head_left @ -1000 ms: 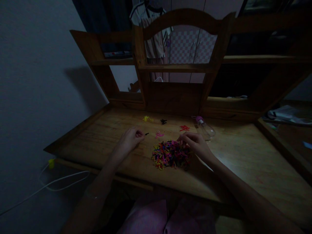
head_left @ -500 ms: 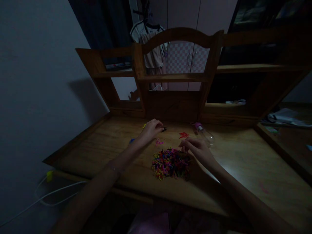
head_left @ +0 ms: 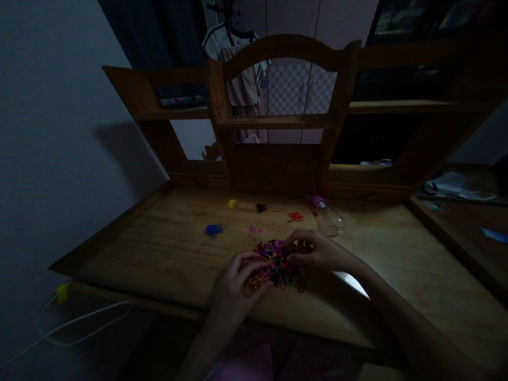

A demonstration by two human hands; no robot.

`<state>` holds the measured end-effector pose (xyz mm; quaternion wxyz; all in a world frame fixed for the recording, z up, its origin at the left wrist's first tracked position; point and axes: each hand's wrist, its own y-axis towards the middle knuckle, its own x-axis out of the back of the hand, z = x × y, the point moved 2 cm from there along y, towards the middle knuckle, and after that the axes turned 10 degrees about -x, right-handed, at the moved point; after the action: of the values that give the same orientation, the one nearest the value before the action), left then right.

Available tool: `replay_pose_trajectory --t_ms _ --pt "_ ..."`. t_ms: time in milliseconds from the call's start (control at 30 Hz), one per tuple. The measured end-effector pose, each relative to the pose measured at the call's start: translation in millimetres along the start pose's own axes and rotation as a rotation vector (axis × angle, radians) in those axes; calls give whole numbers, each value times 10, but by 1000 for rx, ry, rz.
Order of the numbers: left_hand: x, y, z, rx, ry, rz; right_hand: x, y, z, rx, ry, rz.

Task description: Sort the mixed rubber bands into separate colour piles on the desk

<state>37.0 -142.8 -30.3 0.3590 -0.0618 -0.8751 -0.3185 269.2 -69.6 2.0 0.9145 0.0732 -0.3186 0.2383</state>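
Observation:
A mixed heap of small coloured rubber bands [head_left: 283,272] lies on the wooden desk. My left hand [head_left: 242,280] reaches over the heap's left side, thumb and fingers apart, fingertips at the bands. From the right, my right hand [head_left: 313,248] curves over the heap's top edge, thumb and fingers apart and fingertips among the bands. Beyond the heap lie little single-colour piles: blue bands [head_left: 213,229], yellow bands [head_left: 232,203], black bands [head_left: 261,207], pink bands [head_left: 254,229] and red bands [head_left: 296,217].
A clear bulb-shaped bottle [head_left: 334,219] with a purple cap lies on its side behind my right hand. The wooden shelf unit [head_left: 278,166] rises along the desk's back. A white cable [head_left: 87,319] hangs at the left front, beside a wall.
My left hand has drawn back from the black bands to the mixed heap, its fingers spreading. My right hand has moved slightly left, onto the heap. The view has shifted a little.

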Motion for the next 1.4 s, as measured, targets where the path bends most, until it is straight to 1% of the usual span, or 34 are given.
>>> replay_pose_trajectory --t_ms 100,167,267,467,600,800,867,967,1033,1200,1300,1400 --pt "-3 -48 -12 -29 30 22 -32 -28 57 10 16 81" --pt "1 -53 -19 -53 38 17 -34 -41 86 26 26 113" --pt "-4 -45 -15 -69 43 16 -8 -51 89 31 31 126" --pt "-37 15 -13 -93 100 15 12 -29 17 -51 34 122" --pt "-55 95 -20 -105 164 56 1 -1 23 -57 69 50" --pt "-44 166 -38 -196 245 118 22 43 10 -42 147 -83" --pt "-43 172 -62 -222 296 143 39 58 -10 -52 150 -147" --pt "-55 176 -95 -262 366 194 81 75 -52 -98 119 -277" --pt "-63 180 -102 -286 388 219 110 79 -78 -125 111 -324" --pt "-50 192 -92 -309 399 225 143 79 -99 -168 146 -344" --pt "-34 193 -94 -314 393 202 133 82 -94 -156 158 -342" --pt "-32 190 -89 -286 381 190 120 89 -103 -148 179 -332"
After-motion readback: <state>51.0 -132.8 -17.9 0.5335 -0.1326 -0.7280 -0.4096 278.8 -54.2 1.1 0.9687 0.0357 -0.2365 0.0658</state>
